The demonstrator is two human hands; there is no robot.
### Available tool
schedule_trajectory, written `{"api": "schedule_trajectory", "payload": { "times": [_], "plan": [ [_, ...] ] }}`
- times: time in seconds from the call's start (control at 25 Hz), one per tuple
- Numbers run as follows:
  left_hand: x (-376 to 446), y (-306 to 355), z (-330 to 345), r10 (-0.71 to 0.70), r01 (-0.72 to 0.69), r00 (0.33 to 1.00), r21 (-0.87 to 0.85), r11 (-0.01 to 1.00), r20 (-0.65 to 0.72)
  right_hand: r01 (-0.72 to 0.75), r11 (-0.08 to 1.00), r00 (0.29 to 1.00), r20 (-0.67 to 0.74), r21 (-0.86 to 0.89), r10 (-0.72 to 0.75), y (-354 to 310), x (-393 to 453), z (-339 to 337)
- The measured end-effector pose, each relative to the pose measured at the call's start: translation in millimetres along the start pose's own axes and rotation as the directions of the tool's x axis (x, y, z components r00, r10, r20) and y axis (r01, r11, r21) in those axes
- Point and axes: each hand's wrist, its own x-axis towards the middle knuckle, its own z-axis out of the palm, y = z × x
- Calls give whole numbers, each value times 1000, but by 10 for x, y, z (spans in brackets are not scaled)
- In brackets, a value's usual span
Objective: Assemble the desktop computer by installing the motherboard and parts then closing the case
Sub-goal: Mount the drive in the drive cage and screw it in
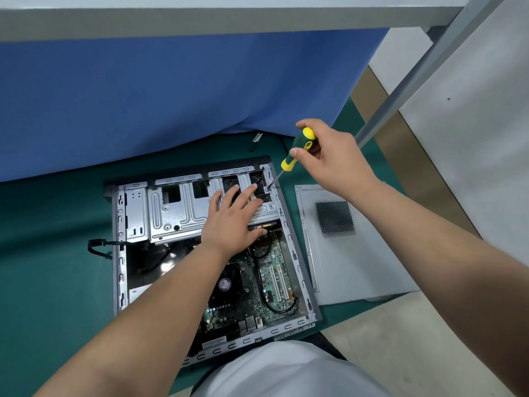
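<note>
Fingers [294, 152] of the right hand [332, 159] curl round the screwdriver [297, 149], its tip at the far right corner of the open case [297, 253]; left hand [232, 216] rests flat, fingers spread, on the drive cage [171, 210]; side panel [343, 253] lies just beside the case on the green desk [57, 267].

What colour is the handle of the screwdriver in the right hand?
Green and yellow: the screwdriver handle, gripped by the right hand, shows plainly in the head view.

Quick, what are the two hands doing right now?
Left hand: open, fingers flat on the metal drive cage.
Right hand: holding the green and yellow screwdriver.
</note>
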Motion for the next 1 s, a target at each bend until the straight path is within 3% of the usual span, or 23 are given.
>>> {"api": "schedule_trajectory", "payload": {
  "times": [0.32, 0.44, 0.52, 0.68, 0.76, 0.88, 1.0],
  "plan": [
    [-2, 3, -10, -4, 4, 1000, -4, 1000, -2, 95, 994, 994, 63, -57, -91, -108, 72, 5],
    [-1, 5, -6, -4, 4, 1000, -2, 1000, 1, 153, 968, 985, 109, -201, -133, -184, 162, 30],
    [1, 8, -6, -6, 6, 1000, 1, 1000, 4, 173, 950, 974, 187, -259, -126, -243, 237, 29],
    [4, 8, 2, -10, 10, 1000, 9, 1000, 8, 201, 956, 928, 353, -212, -116, -367, 365, -124],
    [3, 3, 5, -10, 10, 1000, 12, 1000, 5, 212, 928, 941, 321, -307, -109, -416, 360, -106],
    [1, 4, 10, -10, 10, 1000, 12, 1000, 0, 91, 808, 984, 179, -582, 18, -507, 309, -31],
    [1, 5, 21, -11, 11, 1000, 20, 1000, -2, 172, 851, 933, 359, -495, 20, -539, 370, -97]
  ]
}}
